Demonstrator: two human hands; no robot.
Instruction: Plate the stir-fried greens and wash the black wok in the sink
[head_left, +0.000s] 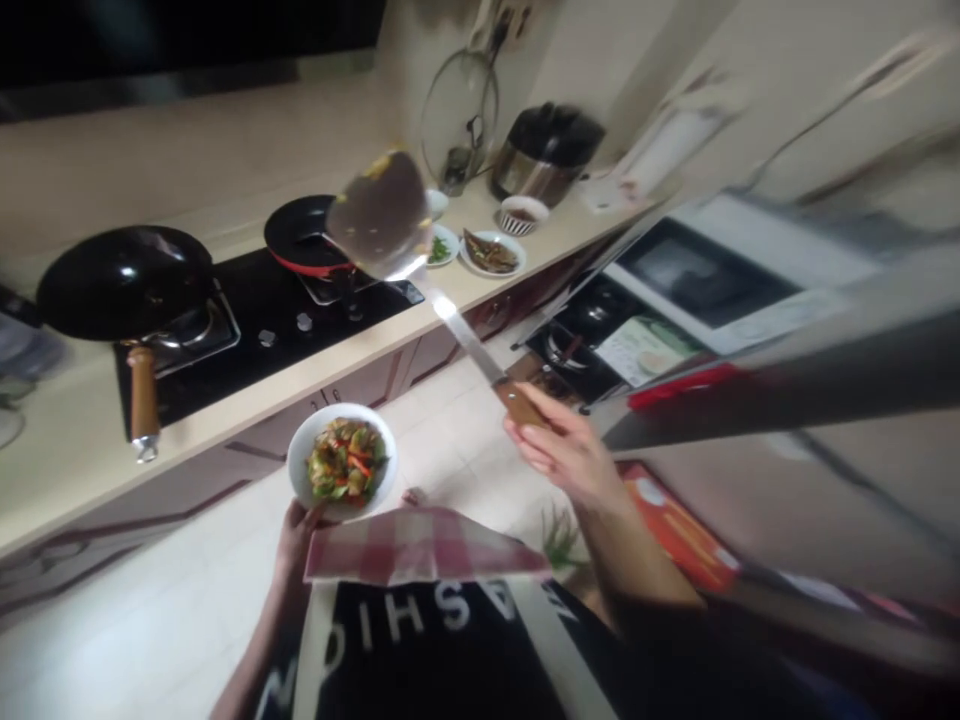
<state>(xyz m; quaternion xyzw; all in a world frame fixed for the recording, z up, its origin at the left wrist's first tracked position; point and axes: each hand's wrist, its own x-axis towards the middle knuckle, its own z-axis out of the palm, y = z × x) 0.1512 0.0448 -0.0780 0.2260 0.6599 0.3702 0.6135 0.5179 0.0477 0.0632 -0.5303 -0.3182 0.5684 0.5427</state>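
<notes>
A white bowl (342, 462) heaped with stir-fried vegetables, green, red and yellow pieces, sits in the left hand (296, 535), which grips it from below at the near rim, fingers closed under the edge. The bowl is held in the air in front of the counter (67, 450), just above a red-and-white checked cloth (420, 545) at the person's chest. The right hand (562, 450) is closed round the wooden handle of a metal spatula (386, 215), whose broad blade is raised high and blurred, with bits of food stuck to it, over the stove area. On the black gas hob (255, 310) stand a dark wok (124, 280) with a wooden handle on the left burner and a smaller black frying pan (296, 235) with a red rim on the right one. Further along the counter lie a small plate of greens (441, 246), a plate of dark food (491, 253), a small patterned bowl (523, 213), a glass lid (459, 115) leaning against the wall and a rice cooker (547, 150)
</notes>
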